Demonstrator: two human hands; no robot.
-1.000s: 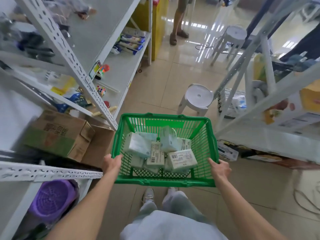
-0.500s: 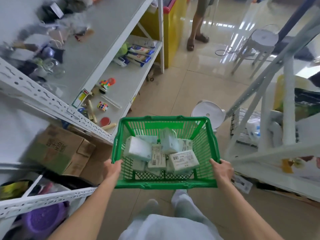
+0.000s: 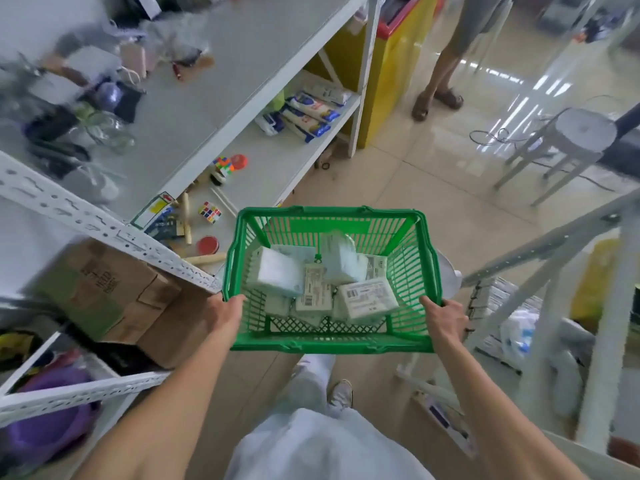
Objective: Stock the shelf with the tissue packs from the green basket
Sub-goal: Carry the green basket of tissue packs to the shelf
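I hold a green plastic basket [image 3: 330,344] out in front of me at waist height. My left hand [image 3: 227,311] grips its left rim and my right hand [image 3: 445,317] grips its right rim. Several pale tissue packs [image 3: 367,299] lie jumbled inside it, some showing barcode labels. A white metal shelf unit [image 3: 194,109] runs along my left, its boards carrying mixed small goods and long bare stretches.
Cardboard boxes [image 3: 104,292] and a purple basin [image 3: 48,424] sit low on the left shelf. A second white rack [image 3: 554,292] stands at right. A person's legs [image 3: 446,64] are ahead by a yellow cabinet [image 3: 391,74], with white stools [image 3: 571,140] on the tiled aisle.
I have walked forward along the aisle with the basket held the same way. The left shelf and the standing person are nearer, and the near stool has slipped behind the basket.
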